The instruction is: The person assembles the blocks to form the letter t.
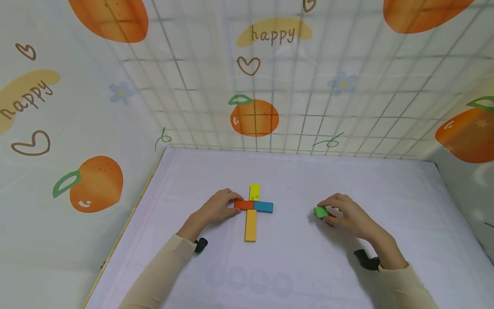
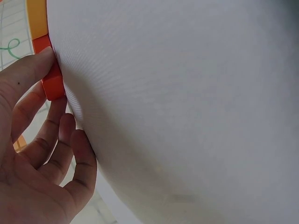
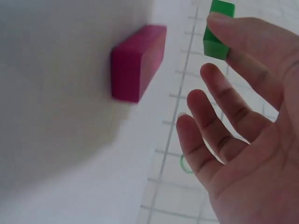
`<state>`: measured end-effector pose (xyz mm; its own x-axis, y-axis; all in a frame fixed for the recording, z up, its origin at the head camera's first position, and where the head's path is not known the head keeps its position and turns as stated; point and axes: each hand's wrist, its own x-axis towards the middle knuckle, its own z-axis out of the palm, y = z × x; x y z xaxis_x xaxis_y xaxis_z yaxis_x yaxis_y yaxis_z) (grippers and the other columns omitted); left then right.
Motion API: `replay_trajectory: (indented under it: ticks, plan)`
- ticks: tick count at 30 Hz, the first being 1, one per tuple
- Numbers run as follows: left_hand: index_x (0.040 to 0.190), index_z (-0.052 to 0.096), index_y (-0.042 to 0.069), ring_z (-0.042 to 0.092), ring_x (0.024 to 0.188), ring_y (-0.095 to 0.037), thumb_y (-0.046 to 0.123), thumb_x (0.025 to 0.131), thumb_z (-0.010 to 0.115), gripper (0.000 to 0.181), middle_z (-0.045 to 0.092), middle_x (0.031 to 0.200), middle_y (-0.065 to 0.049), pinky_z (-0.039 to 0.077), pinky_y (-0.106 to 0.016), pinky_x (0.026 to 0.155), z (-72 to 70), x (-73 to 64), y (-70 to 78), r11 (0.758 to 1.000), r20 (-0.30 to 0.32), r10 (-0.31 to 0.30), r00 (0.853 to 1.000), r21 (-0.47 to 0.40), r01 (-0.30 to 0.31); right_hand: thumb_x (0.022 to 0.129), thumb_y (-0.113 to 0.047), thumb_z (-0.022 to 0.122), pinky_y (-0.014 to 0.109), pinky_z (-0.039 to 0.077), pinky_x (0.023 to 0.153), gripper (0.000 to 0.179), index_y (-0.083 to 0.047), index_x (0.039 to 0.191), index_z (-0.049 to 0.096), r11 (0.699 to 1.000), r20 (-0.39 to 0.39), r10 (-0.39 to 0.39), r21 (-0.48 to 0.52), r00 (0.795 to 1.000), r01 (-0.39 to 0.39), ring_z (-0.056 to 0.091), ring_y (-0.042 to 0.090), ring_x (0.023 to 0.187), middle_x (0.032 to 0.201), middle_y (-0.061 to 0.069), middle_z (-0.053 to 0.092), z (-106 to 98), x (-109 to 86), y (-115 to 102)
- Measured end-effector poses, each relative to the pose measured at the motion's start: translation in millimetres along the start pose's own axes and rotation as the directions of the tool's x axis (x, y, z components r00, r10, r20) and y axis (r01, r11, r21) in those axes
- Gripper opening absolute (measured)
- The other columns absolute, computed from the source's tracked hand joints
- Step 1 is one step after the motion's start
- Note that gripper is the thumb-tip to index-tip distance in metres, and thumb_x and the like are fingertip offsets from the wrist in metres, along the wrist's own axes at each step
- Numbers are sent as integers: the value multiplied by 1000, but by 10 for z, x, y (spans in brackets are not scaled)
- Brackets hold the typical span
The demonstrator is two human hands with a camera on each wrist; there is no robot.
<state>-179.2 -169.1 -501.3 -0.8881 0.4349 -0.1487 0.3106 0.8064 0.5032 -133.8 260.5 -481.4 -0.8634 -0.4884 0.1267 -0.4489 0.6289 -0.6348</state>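
With thumb and fingers, my left hand (image 1: 218, 209) pinches the left end of a red-orange block (image 1: 244, 205) lying on the table. A blue block (image 1: 263, 207) adjoins its right end. Above their junction is a bright yellow block (image 1: 254, 192), and a longer amber block (image 1: 251, 226) extends below, so they form a cross. To the right, my right hand (image 1: 351, 216) pinches a small green block (image 1: 320, 212) between thumb and index finger, the other fingers spread. In the right wrist view a magenta block (image 3: 135, 65) rests on the table, apart from the green one; the head view mostly hides it.
A white cloth covers the table (image 1: 293, 266), with a yellowish edge (image 1: 119, 231) along its left side. Behind it hangs a curtain (image 1: 200, 116) printed with oranges, over a wire grid. Black wrist devices (image 1: 366, 260) show at both cuffs.
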Motion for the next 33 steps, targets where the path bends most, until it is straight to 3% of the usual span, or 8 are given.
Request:
replay_trajectory:
  ticks: [6, 16, 33]
  plan:
    - [122, 70, 21, 51, 100, -17, 24, 90, 77, 33, 60, 113, 3, 46, -35, 91, -4, 1, -3, 1000, 0, 5, 1000, -2, -5, 81, -1, 81, 44, 50, 84, 41, -15, 118, 71, 999, -12, -34, -20, 999, 34, 52, 26, 108, 116, 2, 60, 116, -2, -128]
    - [123, 70, 21, 52, 103, -17, 25, 90, 77, 34, 60, 115, 2, 46, -36, 94, -13, -14, 7, 1000, 3, -3, 1000, -8, 3, 81, -1, 80, 37, 49, 87, 39, -16, 115, 70, 995, -28, -99, -10, 995, 99, 53, 20, 105, 114, -4, 60, 253, 9, -307]
    - [123, 70, 21, 52, 103, -16, 24, 90, 77, 34, 60, 115, 3, 46, -35, 93, -27, -8, 23, 1000, 7, -5, 1000, -9, 5, 80, -10, 85, 38, 50, 87, 40, -19, 116, 69, 993, 11, -118, -5, 993, 118, 53, 15, 107, 113, -10, 60, 448, 44, -419]
